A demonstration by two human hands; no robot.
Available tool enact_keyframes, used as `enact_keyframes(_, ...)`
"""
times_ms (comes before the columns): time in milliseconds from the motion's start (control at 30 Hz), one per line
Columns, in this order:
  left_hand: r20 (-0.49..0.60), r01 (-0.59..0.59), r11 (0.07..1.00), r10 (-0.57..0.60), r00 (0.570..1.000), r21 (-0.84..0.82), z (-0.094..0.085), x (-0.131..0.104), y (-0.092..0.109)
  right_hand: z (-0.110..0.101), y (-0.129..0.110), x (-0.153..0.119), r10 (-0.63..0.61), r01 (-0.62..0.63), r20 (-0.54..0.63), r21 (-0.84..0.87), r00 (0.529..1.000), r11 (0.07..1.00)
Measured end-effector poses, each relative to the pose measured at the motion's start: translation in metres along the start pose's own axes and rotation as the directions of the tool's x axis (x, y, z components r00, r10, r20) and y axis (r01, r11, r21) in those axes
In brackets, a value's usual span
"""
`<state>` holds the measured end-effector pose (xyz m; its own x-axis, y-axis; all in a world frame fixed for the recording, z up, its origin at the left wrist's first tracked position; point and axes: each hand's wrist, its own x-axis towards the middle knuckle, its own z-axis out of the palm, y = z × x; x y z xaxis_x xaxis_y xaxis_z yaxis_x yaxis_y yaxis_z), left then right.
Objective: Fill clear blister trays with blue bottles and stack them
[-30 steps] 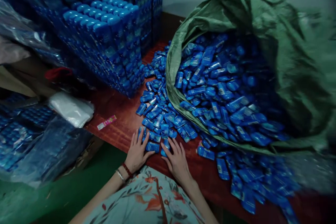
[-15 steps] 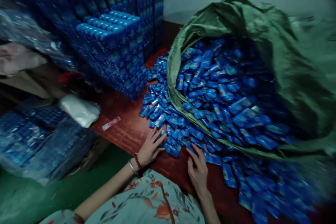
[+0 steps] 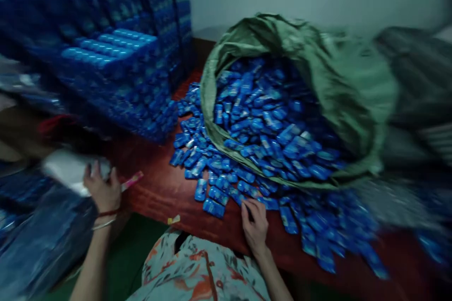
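Note:
My left hand (image 3: pixel 102 189), slightly smeared by motion, reaches over the edge of a stack of white plastic bags (image 3: pixel 67 169) at the left. Its fingers are apart, and I cannot tell whether they touch the plastic. My right hand (image 3: pixel 255 225) rests at the front of a heap of small blue packets (image 3: pixel 219 183), loosely curled with a gap between thumb and forefinger. Its fingertips are at the edge of a blue packet (image 3: pixel 236 195), with no grip visible. More blue packets spill from a big green woven sack (image 3: pixel 209 99) lying on its side.
Wrapped blue blocks (image 3: pixel 120 84) are stacked high at the back left. A pink strip (image 3: pixel 132 180) and a yellow scrap (image 3: pixel 173 219) lie on the reddish-brown table (image 3: pixel 155 193). Blue bundles in clear plastic (image 3: pixel 45 240) stand low at the left. Grey sacks (image 3: pixel 416 75) are behind right.
My left hand has left the blue packets and swung left to the white bags. My right hand stays by the heap, its fingers more curled. The camera view has shifted.

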<state>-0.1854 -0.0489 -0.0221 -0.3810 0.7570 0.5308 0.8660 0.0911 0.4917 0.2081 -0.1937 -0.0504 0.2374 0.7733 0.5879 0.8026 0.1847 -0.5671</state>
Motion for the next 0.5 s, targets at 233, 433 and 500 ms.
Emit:
enact_keyframes(233, 0.495, -0.313, 0.835, 0.527, 0.691, -0.452, 0.028, -0.099, 0.085, -0.106, 0.055, -0.001, 0.208, -0.378, -0.440, -0.343, 0.874, 0.860)
enact_keyframes(433, 0.544, -0.453, 0.801, 0.598, 0.588, -0.391, 0.044, -0.149, 0.109, -0.241, 0.143, 0.010, 0.337, -0.686, -0.653, -0.399, 0.678, 0.609)
enact_keyframes(500, 0.520, -0.508, 0.750, 0.660, 0.542, -0.423, 0.046, -0.148, 0.105, -0.258, 0.164, 0.029, 0.390, -0.641, -0.537, -0.432, 0.748, 0.634)
